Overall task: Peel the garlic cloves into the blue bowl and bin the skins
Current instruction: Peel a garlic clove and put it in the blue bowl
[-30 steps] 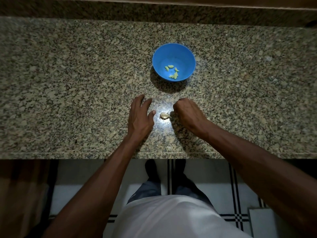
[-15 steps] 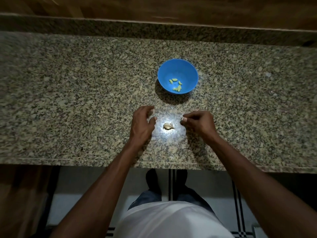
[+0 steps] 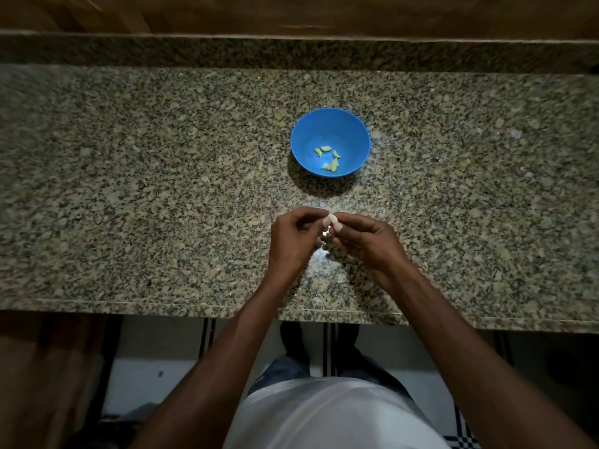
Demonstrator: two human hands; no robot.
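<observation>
**Small clove, high grip: slip risk above the bench**

The granite bench carries the blue bowl, which holds several peeled cloves. Nearer, the left hand and right hand both pinch one garlic clove at their fingertips. It could squirt loose and miss the bowl; loosened skin may scatter. No bin shows.
</observation>
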